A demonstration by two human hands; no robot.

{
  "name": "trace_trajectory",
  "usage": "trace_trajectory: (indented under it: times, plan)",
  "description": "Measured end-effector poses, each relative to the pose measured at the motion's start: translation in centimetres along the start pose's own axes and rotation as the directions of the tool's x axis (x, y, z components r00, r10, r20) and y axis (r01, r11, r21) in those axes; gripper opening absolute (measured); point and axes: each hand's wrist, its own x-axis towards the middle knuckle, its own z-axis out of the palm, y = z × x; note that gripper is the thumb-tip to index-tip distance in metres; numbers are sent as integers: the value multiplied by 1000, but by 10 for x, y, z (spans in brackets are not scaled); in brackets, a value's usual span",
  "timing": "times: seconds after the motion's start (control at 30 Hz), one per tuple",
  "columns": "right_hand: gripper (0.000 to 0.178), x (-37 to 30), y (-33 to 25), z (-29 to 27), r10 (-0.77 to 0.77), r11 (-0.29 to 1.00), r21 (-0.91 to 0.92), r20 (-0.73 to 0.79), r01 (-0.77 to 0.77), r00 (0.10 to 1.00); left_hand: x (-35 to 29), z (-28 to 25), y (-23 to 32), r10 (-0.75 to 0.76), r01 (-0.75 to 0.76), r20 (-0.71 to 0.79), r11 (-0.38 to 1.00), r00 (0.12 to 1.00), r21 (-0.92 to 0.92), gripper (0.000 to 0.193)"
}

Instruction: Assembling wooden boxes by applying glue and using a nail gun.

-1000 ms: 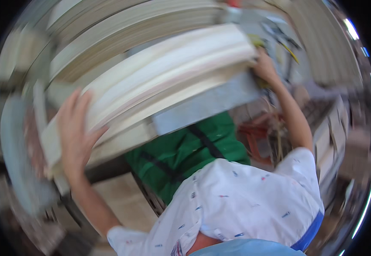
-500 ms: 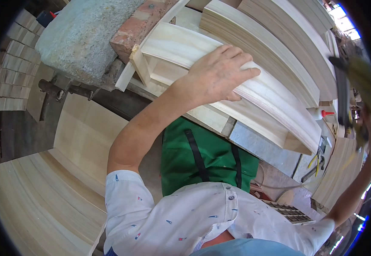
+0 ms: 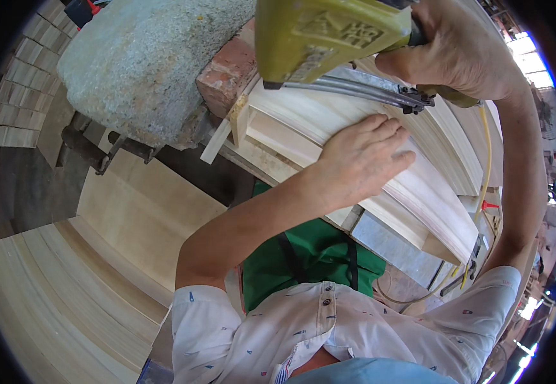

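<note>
Workpiece: long, hollow wooden frame (image 3: 434, 201), lying slantwise along the near edge of the surface (image 3: 386, 233). Pale cream wood; the upper board is smooth, with fine lengthwise lines and a faint pinkish streak toward its front edge. The board looks bowed, but the lens bends straight edges here, so true shape cannot be told. A short end piece stands at its left end, rough and yellowish on the upper edge; a narrow pale strip (image 3: 216, 142) juts out beside it.

Tool: nail gun (image 3: 332, 29), olive-yellow housing with dark markings, grey metal rails below, dark nose over the left end of the frame. Contact between nose and wood: cannot tell. A yellow hose (image 3: 485, 147) hangs at the rear of its handle.

Left grip (image 3: 361, 160): palm down on the upper board, fingers spread over it, not closed around it. Right grip (image 3: 460, 54): clamped on the nail gun's handle.

Containers: frame is open along the side facing the person; bare pale inner faces show, with a cross piece near the right end. Bottle (image 3: 490, 205), red tip, mostly hidden behind the frame's right end; contents cannot be told.

Surroundings: red brick (image 3: 223, 80) against the left end, grey stone block (image 3: 137, 70) beside it; stacked boards (image 3: 466, 150) behind the frame.
</note>
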Motion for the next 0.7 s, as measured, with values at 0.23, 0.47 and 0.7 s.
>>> trace_trajectory:
  times: [0.23,0.47,0.7]
  plan:
    - [10,17,6,8,2,999,33,-4,-2,1000,1,7,0,-20,20,-40,1000,999,-4,58]
    - [12,23,3,15,-36,999,-6,-16,36,999,1,12,-1,-19,18,-102,1000,995,-18,46]
    - [15,19,-3,17,47,989,-140,-56,-55,997,1,8,-1,-11,9,-48,999,999,-40,57]
